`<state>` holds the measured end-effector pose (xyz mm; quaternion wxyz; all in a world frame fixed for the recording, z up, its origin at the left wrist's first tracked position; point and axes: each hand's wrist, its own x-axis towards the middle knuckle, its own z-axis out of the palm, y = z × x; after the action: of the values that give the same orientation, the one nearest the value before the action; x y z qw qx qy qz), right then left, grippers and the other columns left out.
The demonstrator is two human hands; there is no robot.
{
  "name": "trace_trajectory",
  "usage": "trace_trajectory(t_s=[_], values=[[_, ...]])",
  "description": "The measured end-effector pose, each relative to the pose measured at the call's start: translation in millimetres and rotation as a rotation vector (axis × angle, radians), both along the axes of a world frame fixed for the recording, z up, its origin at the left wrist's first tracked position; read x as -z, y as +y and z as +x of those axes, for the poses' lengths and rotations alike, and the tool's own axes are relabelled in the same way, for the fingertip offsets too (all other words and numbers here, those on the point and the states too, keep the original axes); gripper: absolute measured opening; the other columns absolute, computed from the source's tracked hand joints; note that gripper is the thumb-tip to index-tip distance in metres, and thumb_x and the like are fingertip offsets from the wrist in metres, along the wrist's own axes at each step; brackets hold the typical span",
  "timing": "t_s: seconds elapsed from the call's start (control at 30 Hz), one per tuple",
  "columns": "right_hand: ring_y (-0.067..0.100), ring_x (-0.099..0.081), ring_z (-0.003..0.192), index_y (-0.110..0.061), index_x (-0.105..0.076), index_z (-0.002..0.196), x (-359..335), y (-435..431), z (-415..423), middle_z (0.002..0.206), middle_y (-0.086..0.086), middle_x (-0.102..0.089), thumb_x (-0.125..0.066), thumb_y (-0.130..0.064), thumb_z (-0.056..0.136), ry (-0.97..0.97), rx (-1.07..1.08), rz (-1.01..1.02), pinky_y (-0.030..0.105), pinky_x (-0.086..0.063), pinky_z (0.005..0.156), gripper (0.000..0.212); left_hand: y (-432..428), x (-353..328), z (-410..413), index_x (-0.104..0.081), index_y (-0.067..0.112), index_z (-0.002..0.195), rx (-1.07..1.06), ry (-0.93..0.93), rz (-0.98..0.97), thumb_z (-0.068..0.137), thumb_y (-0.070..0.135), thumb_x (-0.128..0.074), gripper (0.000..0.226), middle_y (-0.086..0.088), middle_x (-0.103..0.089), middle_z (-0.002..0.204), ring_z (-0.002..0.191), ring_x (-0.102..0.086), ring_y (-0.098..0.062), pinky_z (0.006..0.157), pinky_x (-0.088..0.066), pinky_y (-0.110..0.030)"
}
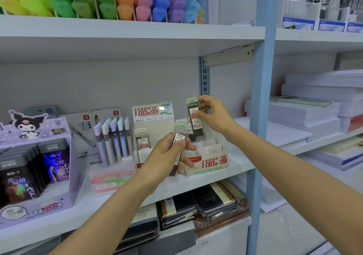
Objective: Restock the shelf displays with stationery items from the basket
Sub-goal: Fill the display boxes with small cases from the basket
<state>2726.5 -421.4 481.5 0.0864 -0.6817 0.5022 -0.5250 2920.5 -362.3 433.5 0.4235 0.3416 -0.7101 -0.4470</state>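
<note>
While left hand [169, 154] grips a lead case [179, 136], right hand [213, 115] pinches a second case [193, 117] — divided display box [208, 163] just below.

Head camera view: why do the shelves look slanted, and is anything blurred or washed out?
In the head view, the wide lens tilts the blue upright and the upper shelf edge; a glare spot sits on the 0.5 lead display card; the highlighters up top look soft; light is even, shadows faint.
</note>
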Motion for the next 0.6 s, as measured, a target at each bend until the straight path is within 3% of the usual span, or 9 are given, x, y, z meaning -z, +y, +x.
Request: trace_trajectory(t_s=[0.1, 0.2, 0.4, 0.5, 0.6], values=[[0.020, -0.064, 0.089, -0.014, -0.060, 0.114, 0, 2, 1, 0.101, 0.009, -0.068, -0.065, -0.010, 0.091, -0.030, -0.041, 0.032, 0.024, -0.054, 0.070, 0.025, 0, -1, 1, -0.058, 0.018, 0.107, 0.004, -0.001, 0.012, 0.103, 0.025, -0.042, 0.018, 0.005, -0.074, 0.099, 0.071, -0.061, -0.027, 0.057, -0.039, -0.034], [0.018, -0.062, 0.090, -0.018, -0.056, 0.111, -5, 5, -6, 0.097, 0.001, -0.065, -0.062, -0.011, 0.093, 0.102, -0.063, 0.051, 0.029, -0.055, 0.076, 0.020, 0, -1, 2, -0.058, 0.017, 0.108, 0.017, -0.006, 0.007, 0.103, 0.024, -0.042, 0.018, 0.006, -0.074, 0.100, 0.070, -0.063, -0.025, 0.057, -0.040, -0.034], [0.017, -0.062, 0.096, -0.022, -0.057, 0.109, -8, 5, -12, 0.099, 0.000, -0.066, -0.062, -0.011, 0.093, 0.161, -0.083, 0.083, 0.020, -0.050, 0.077, 0.020, 0, -1, 3, -0.058, 0.019, 0.107, 0.019, -0.009, 0.014, 0.103, 0.026, -0.041, 0.019, 0.006, -0.074, 0.100, 0.071, -0.066, -0.020, 0.057, -0.042, -0.032], [0.020, -0.063, 0.094, -0.021, -0.058, 0.112, -3, 1, -3, 0.100, 0.004, -0.067, -0.064, -0.010, 0.091, 0.193, -0.090, 0.077, 0.026, -0.052, 0.080, 0.024, 0, -1, 3, -0.058, 0.018, 0.107, 0.020, -0.003, 0.025, 0.103, 0.026, -0.041, 0.019, 0.006, -0.074, 0.101, 0.069, -0.065, -0.019, 0.055, -0.040, -0.031], [0.027, -0.066, 0.092, -0.016, -0.058, 0.109, 0, -1, 2, 0.101, 0.010, -0.066, -0.067, -0.008, 0.089, 0.100, -0.063, 0.057, 0.038, -0.057, 0.080, 0.024, -1, -2, 3, -0.057, 0.014, 0.108, 0.024, 0.012, 0.038, 0.103, 0.023, -0.041, 0.019, 0.004, -0.074, 0.100, 0.070, -0.064, -0.024, 0.057, -0.040, -0.033]])
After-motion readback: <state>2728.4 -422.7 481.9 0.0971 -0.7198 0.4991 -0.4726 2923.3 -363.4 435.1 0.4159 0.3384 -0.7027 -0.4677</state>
